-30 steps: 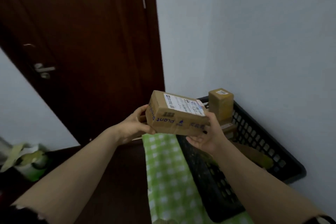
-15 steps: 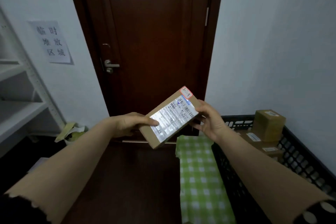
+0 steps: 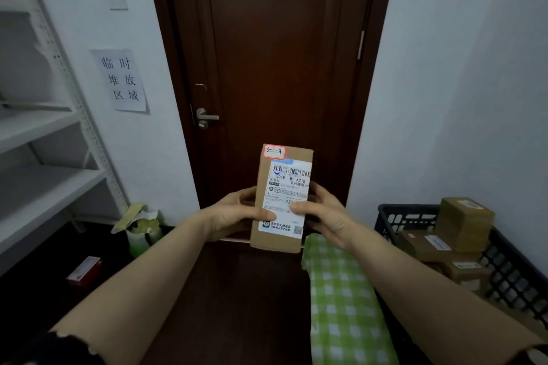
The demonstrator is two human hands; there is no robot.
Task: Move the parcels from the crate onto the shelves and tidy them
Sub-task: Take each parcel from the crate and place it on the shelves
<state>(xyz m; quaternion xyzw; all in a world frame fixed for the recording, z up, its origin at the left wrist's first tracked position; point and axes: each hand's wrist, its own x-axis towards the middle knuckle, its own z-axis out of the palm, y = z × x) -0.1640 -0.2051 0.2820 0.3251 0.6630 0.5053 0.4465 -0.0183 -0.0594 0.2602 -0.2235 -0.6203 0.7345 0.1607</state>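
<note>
I hold a brown cardboard parcel [image 3: 281, 195] upright in front of me, its white shipping label facing me and a red-edged sticker reading 3-1-9 at its top. My left hand [image 3: 234, 213] grips its left side with the thumb on the label. My right hand [image 3: 321, 212] grips the right side, thumb on the label too. The black plastic crate [image 3: 397, 218] stands at the lower right against the wall, with several brown parcels [image 3: 462, 224] stacked in it. White metal shelves [image 3: 47, 184] run along the left wall.
A dark wooden door [image 3: 275, 62] with a metal handle is straight ahead, shut. A paper sign [image 3: 121, 80] hangs on the left wall. A green checked cloth [image 3: 341, 296] lies beside the crate. A green and white bag [image 3: 142, 231] and a red box [image 3: 84, 270] sit on the dark floor.
The parcel has turned from lying tilted to standing upright with its label towards me. My view has swung left, bringing the shelves and sign into sight and pushing the crate to the right edge.
</note>
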